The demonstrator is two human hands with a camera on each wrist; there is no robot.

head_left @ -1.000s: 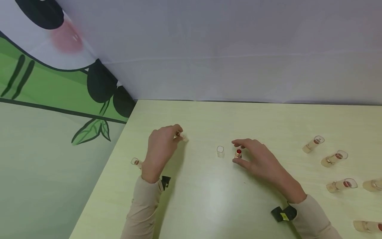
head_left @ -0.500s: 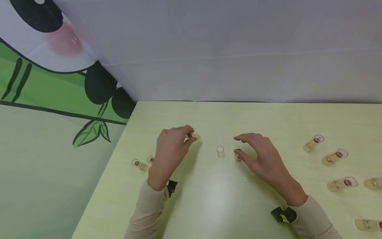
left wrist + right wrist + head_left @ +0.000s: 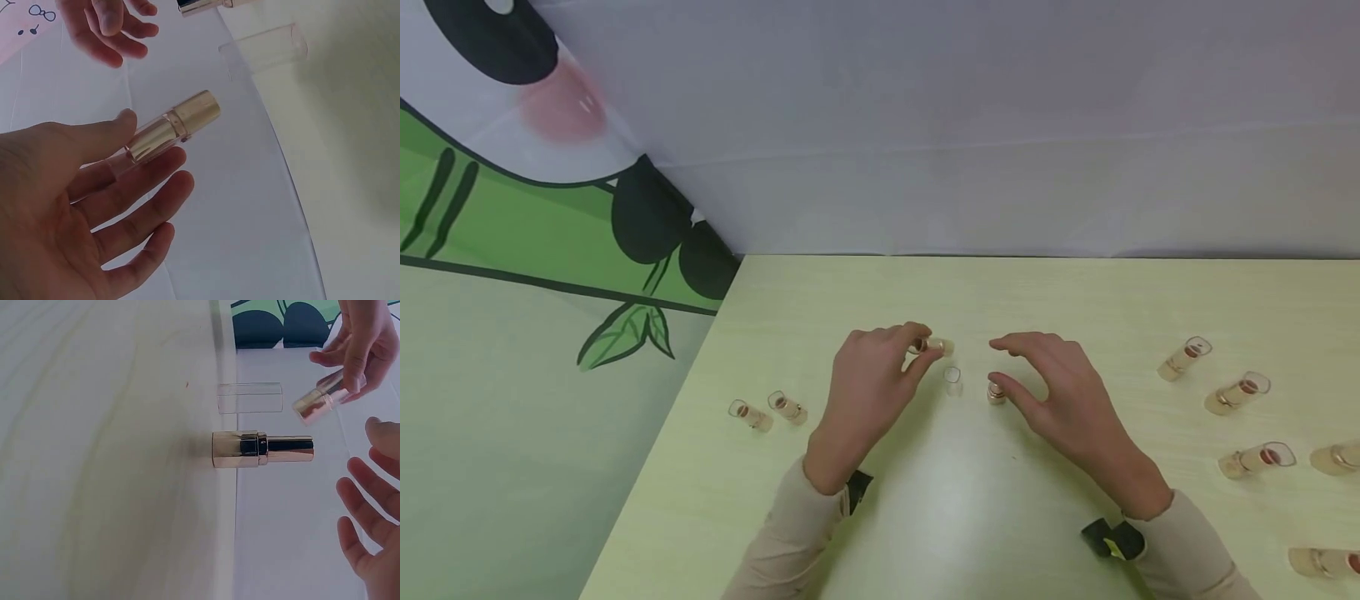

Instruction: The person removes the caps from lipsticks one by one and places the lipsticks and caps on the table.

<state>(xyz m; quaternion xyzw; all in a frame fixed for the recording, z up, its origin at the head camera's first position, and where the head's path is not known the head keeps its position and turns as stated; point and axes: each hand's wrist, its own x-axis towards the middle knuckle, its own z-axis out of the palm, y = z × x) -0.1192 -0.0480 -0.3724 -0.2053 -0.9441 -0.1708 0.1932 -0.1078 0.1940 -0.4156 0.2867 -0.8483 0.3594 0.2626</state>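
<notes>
Beige sleeves reach over a pale surface, with five lipsticks spread at right and two lipsticks at left. The right hand, thumb and fingers wide apart, hovers near an upright uncapped lipstick. Beside that stands a clear cap. The left hand pinches a capped lipstick, tilted, above the surface. Beyond, a white backdrop meets a cartoon mural.

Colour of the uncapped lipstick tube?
The uncapped lipstick tube is shiny gold, clearest in the right wrist view.
</notes>
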